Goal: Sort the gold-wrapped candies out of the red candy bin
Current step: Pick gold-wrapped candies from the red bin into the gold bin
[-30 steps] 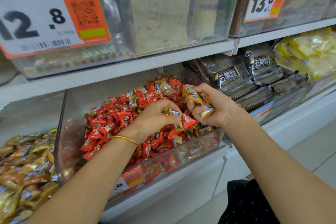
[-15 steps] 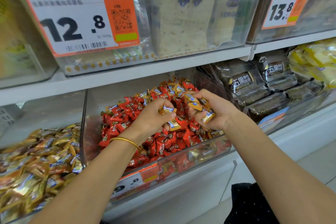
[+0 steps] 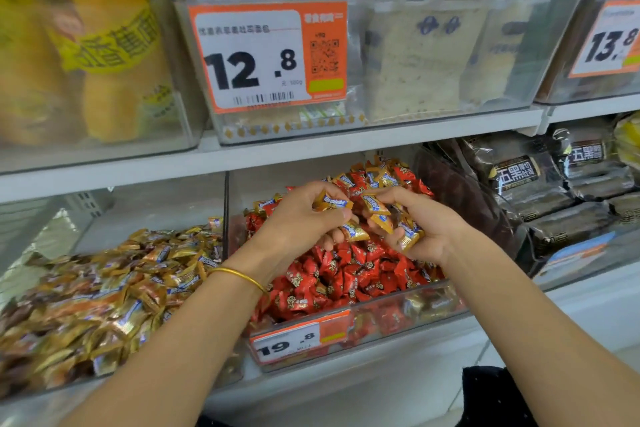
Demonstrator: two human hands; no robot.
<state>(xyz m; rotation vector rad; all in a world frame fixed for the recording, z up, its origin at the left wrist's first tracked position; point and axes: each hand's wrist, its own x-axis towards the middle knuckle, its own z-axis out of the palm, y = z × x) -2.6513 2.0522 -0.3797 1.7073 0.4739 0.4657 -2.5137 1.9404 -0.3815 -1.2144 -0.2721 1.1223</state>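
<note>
A white shop shelf (image 3: 346, 146) carries a clear plastic bin (image 3: 415, 308) heaped with red-wrapped candies (image 3: 346, 270). Just beside it, on my left, lies a heap of gold-wrapped candies (image 3: 104, 298).

Over the last second my view has swung left, so that the gold heap now fills far more of the picture, while both my hands have stayed above the red bin. My left fingers showed one gold candy then and show two now. I judge the picking is going on and a handful is building. Nothing has been carried across yet, and gold wrappers still dot the back of the red pile.

My left hand (image 3: 304, 218), with a thin gold bangle (image 3: 239, 276) at the wrist, has its fingers curled, pinching two gold-wrapped candies (image 3: 332, 202) between thumb and fingertips. My right hand (image 3: 426, 229), nearly touching it, is cupped and closed round a small clutch of gold candies (image 3: 408, 234), thumb pressed on top.
</note>
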